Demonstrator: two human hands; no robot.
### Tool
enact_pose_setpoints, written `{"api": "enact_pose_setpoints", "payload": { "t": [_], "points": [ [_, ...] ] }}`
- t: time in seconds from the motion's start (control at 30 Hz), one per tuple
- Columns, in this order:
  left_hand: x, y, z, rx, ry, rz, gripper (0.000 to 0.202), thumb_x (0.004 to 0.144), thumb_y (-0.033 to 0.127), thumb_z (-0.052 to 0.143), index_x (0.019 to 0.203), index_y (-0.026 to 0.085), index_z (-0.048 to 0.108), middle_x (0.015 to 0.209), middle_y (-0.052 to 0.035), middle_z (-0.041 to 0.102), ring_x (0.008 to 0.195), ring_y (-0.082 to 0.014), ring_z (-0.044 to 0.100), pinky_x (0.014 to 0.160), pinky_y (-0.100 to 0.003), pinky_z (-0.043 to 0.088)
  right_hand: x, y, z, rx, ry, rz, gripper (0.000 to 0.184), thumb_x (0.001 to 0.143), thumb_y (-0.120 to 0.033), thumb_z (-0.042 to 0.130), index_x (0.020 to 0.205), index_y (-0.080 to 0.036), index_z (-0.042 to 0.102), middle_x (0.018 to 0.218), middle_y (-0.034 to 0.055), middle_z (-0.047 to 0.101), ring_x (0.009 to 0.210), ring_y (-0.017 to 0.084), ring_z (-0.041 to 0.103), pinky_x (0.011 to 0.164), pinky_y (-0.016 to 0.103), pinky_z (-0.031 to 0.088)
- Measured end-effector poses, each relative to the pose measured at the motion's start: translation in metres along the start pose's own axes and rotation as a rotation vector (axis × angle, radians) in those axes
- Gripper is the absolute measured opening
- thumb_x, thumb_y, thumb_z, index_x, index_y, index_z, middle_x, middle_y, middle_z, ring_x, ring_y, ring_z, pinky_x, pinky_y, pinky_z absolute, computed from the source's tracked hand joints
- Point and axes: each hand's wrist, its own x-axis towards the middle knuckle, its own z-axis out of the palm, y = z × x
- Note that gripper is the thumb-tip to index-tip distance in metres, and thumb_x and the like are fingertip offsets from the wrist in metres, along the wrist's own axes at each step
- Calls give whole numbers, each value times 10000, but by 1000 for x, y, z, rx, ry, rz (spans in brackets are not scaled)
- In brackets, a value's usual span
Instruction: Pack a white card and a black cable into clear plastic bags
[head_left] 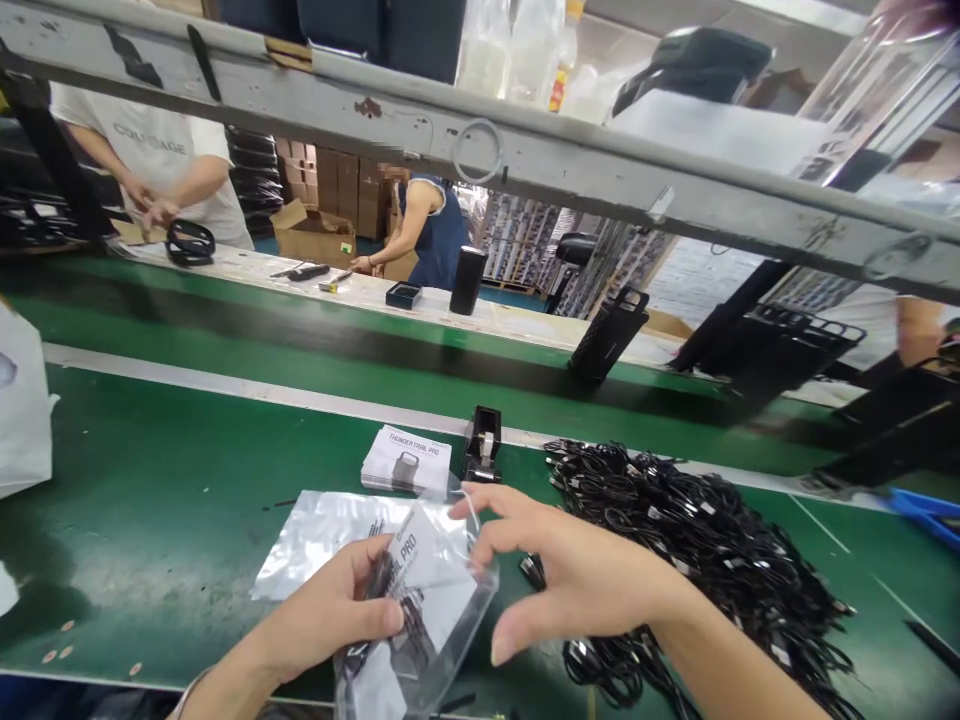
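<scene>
My left hand [349, 605] is closed on a clear plastic bag [469, 600]. Inside the bag are a white printed leaflet, its lettering ending in "PRO", and what looks like a black cable. Beside the bag's mouth is my right hand [559, 570], fingers spread and thumb apart; its fingertips lie close to the plastic, and I cannot tell whether they touch it. Under and behind the bag lie flat plastic bags [300, 535]. A stack of leaflets [405, 460] marked "THUNDERTRAIL PRO" sits just beyond, next to a black tape dispenser [482, 445].
A large heap of black cables [697, 540] covers the green table [150, 480] on the right. Beyond runs a green belt holding black devices [609, 335]. A metal shelf beam [420, 110] crosses overhead. Co-workers stand across the line. A blue tray [926, 515] is far right.
</scene>
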Motion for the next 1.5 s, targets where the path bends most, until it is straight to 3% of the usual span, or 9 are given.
{"api": "enact_pose_setpoints", "payload": {
  "t": [0.23,0.47,0.7,0.8,0.93,1.07,1.23,1.37,1.5],
  "points": [
    [4,-2,2,181,74,20,440,644,334,719,1034,183,582,868,-19,626,796,-179,552,705,-263,439,2,14,4,-14,-15,27,417,634,-345,715,1001,-209,570,1062,32,552,944,173,520,803,251,416],
    [4,2,3,279,61,-10,366,663,271,707,1001,179,598,829,5,620,768,-155,544,680,-233,437,0,16,-3,-31,-123,16,172,684,-322,678,644,-184,585,761,-18,576,777,142,548,703,219,416],
    [4,-4,-2,338,131,9,353,668,291,703,987,185,594,828,8,643,774,-161,568,682,-229,449,-6,23,-5,4,3,41,229,685,-290,686,872,-197,593,983,21,566,880,153,528,783,261,414],
    [7,-6,-2,370,232,25,328,689,323,680,973,189,586,890,-15,663,831,-186,583,735,-256,460,-5,31,6,143,244,61,61,776,-231,588,820,-191,571,951,21,575,891,143,539,821,279,412],
    [14,-10,-1,395,416,86,288,699,332,662,941,199,580,894,-18,667,837,-182,591,742,-254,466,4,42,39,436,483,133,610,624,-214,735,1155,-221,435,1097,46,550,983,173,525,863,304,416],
    [19,-11,0,436,539,117,243,694,360,647,854,185,595,688,12,634,645,-152,585,586,-231,469,23,47,74,498,567,251,152,789,-309,565,802,-164,611,756,12,613,721,143,560,688,262,451],
    [17,3,0,550,631,141,313,762,448,524,840,184,672,663,-8,660,635,-170,594,575,-249,473,29,50,78,557,640,236,368,875,-398,398,844,-161,678,717,31,642,697,147,582,648,252,460],
    [14,14,-2,664,610,233,315,798,425,476,872,212,695,811,-21,691,824,-203,608,719,-271,477,25,54,73,541,653,194,249,808,-367,536,892,-177,674,818,41,674,767,169,600,691,265,464],
    [15,15,-6,716,664,223,278,754,423,536,813,209,703,796,-26,692,744,-191,606,605,-239,475,28,61,75,529,694,196,161,775,-307,584,801,-183,685,811,31,690,767,165,613,706,262,469]
  ]
}}
